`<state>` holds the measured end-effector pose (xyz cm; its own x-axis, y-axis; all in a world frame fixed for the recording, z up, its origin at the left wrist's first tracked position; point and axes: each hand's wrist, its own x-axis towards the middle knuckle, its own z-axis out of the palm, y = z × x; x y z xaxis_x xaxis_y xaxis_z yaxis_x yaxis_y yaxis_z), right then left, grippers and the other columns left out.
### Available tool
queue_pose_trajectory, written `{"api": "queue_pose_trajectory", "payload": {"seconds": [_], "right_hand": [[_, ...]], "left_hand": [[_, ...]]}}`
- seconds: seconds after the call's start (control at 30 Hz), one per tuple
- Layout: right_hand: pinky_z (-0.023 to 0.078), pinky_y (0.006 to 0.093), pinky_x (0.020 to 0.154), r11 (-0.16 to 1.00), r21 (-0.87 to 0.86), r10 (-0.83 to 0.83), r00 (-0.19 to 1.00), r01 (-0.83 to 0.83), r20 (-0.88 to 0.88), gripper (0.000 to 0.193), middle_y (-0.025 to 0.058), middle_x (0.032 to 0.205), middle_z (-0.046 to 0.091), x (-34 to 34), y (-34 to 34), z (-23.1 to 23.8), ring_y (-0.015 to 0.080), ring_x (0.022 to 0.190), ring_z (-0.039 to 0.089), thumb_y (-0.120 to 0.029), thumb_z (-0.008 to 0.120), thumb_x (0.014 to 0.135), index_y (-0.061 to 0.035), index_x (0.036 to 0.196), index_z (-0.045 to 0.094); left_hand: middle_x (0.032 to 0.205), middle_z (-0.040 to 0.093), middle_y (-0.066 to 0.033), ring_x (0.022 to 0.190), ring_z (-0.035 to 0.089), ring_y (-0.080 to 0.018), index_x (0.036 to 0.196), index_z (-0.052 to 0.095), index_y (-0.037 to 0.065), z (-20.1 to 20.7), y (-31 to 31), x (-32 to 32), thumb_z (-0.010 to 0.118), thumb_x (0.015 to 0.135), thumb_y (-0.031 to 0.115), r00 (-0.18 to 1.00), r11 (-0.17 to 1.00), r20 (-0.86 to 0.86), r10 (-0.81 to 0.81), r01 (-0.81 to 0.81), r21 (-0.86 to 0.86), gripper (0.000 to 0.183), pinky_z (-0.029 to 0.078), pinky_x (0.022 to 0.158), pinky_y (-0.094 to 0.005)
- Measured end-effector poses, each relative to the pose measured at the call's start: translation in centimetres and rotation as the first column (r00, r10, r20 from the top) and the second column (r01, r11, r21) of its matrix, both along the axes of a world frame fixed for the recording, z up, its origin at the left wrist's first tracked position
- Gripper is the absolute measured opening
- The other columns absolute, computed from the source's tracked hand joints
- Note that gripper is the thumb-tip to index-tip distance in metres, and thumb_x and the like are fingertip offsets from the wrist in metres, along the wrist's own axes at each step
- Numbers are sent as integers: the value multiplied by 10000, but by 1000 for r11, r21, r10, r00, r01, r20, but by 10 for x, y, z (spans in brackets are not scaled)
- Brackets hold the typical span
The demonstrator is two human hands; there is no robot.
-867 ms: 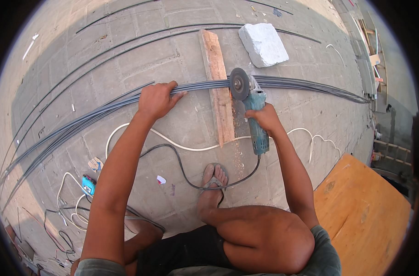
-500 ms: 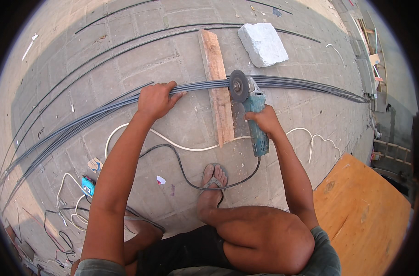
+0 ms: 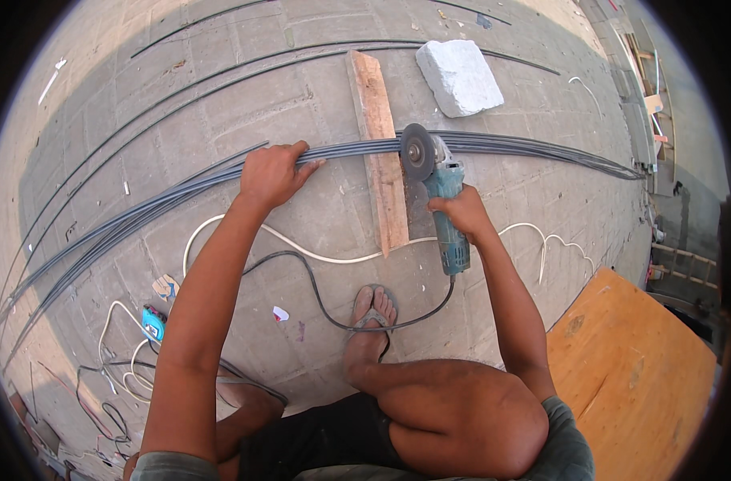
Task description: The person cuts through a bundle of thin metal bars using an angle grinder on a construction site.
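Item: bundle of steel rods (image 3: 181, 192), long, dark, laid across the paved ground and resting on a wooden plank (image 3: 379, 160) set crosswise beneath them.

Left hand (image 3: 273, 172): fingers curled over the rods, pressing them down, some way left of the plank.

Right hand (image 3: 461, 212): closed around the body of a blue-green angle grinder (image 3: 441, 204); its grey disc (image 3: 417, 151) meets the rods just right of the plank.

Black cord (image 3: 317, 297): trails from the grinder, passes under the sandalled foot (image 3: 369, 317) (toes bare).

Risks, as judged: the disc could bind if the rods shift or spring, kicking the grinder back; loose ends may whip; sparks would reach bare skin; the cord lies near the cut line.

Other entries: white block (image 3: 459, 76) beyond the rods; orange plywood sheet (image 3: 630, 369), lower right; small blue-and-yellow object (image 3: 153, 322) and a pale scrap (image 3: 166, 286) at left, markings too small to tell; white cable (image 3: 301, 244).
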<state>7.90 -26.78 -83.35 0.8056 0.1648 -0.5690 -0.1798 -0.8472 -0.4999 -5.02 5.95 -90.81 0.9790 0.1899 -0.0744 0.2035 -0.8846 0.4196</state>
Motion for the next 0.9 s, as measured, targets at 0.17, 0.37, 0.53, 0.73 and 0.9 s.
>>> {"api": "queue_pose_trajectory", "payload": {"seconds": [0.17,0.37,0.53,0.73,0.9], "right_hand": [[537,377,706,1000,-2,-10,1000,10,-5,422,144,863,726,-1,2,2,234,755,674,-195,822,672,67,984,713],[533,376,699,1000,10,1,1000,-1,-3,400,146,856,723,-1,0,0,231,750,671,-189,814,679,71,966,713],[533,377,698,1000,14,-4,1000,4,3,399,147,854,722,0,0,-3,229,752,674,-188,812,681,72,967,711],[537,375,707,999,35,-14,1000,14,-6,400,147,869,729,1,-2,-6,234,762,681,-187,816,682,64,977,714],[540,376,715,999,35,-20,1000,21,-22,407,149,887,733,1,-2,-7,238,770,687,-189,819,682,62,986,716]], "left_hand": [[803,743,-123,769,730,-312,1081,738,121,-1,0,-1,617,968,565,1000,1000,8,-2,2,10,474,551,644,-440],[799,744,-121,756,731,-303,1083,742,124,2,-1,1,615,970,568,1000,1000,-24,0,0,13,476,552,636,-429],[799,745,-122,754,731,-300,1086,741,124,0,0,0,613,970,571,1000,1000,-12,-6,6,16,478,553,632,-424],[805,747,-119,764,733,-301,1091,740,125,2,-1,0,612,970,574,1000,1000,-31,-1,2,12,482,555,639,-425],[810,749,-120,781,735,-301,1093,739,125,1,0,0,611,970,574,1000,1000,-25,3,-2,7,483,557,647,-426]]}}
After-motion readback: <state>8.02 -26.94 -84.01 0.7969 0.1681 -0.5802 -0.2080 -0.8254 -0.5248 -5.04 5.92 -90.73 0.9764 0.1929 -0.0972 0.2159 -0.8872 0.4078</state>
